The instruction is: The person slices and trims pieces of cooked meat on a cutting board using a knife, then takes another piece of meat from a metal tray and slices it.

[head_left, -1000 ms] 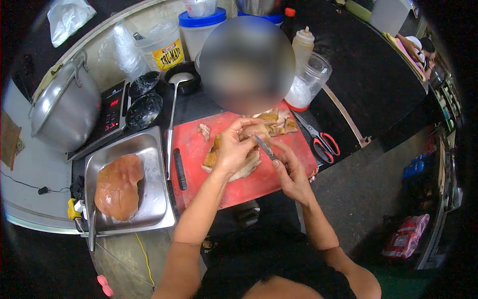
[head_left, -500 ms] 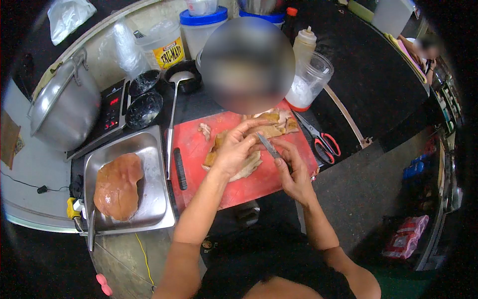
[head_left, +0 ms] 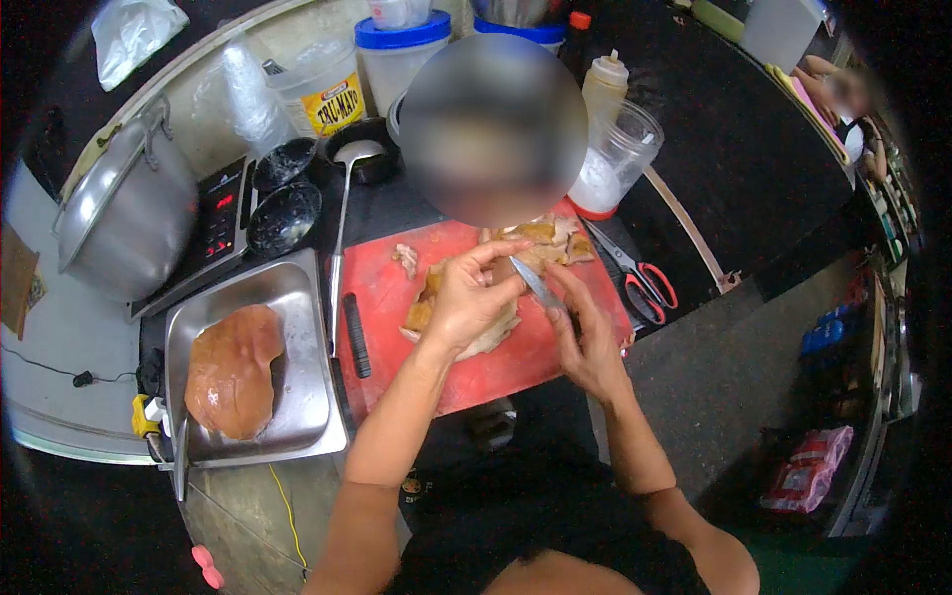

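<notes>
Centrally, right hand (head_left: 587, 342) gripping a small knife (head_left: 536, 284), blade slanting toward the left hand (head_left: 471, 299), whose fingers curl over browned meat (head_left: 493, 339) on the red cutting board (head_left: 385, 296), any pinch there impossible to tell, scissors (head_left: 645, 287) lying just beside the board.

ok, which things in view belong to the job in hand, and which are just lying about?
In the job:
- knife, held in the right hand
- meat, under the left hand
- red board, under the meat

Apparently just lying about:
- scissors, beside the board
- ladle
- pot
- mayo tub
- squeeze bottle
</notes>
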`<state>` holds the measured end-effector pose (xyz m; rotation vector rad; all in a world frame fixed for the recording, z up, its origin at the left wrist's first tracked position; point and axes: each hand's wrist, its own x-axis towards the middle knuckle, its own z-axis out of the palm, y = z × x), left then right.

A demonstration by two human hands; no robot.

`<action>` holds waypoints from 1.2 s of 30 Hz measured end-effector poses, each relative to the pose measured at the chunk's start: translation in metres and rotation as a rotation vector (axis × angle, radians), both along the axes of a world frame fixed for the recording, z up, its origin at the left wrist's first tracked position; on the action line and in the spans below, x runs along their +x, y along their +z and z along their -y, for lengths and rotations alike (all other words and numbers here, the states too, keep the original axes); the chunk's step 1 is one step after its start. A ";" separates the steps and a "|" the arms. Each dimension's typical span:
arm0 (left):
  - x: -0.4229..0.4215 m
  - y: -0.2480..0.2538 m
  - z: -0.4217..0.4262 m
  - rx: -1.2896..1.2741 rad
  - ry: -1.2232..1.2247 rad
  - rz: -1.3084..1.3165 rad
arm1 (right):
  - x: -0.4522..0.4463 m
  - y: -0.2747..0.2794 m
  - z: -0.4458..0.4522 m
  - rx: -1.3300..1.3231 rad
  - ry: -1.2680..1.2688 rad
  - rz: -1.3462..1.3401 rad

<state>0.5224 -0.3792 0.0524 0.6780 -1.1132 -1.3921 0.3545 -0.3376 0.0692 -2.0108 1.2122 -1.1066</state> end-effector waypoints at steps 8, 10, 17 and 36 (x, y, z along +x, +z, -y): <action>0.003 -0.008 0.003 0.011 -0.010 0.096 | -0.005 0.000 0.007 0.011 0.027 0.029; 0.003 -0.005 0.001 0.048 -0.018 0.074 | -0.007 -0.014 0.011 -0.042 0.010 0.104; 0.000 -0.007 0.005 0.101 -0.035 -0.035 | -0.014 -0.006 0.014 -0.035 -0.017 0.178; -0.001 -0.006 0.001 0.061 -0.035 -0.077 | 0.003 -0.008 0.013 -0.170 -0.039 0.013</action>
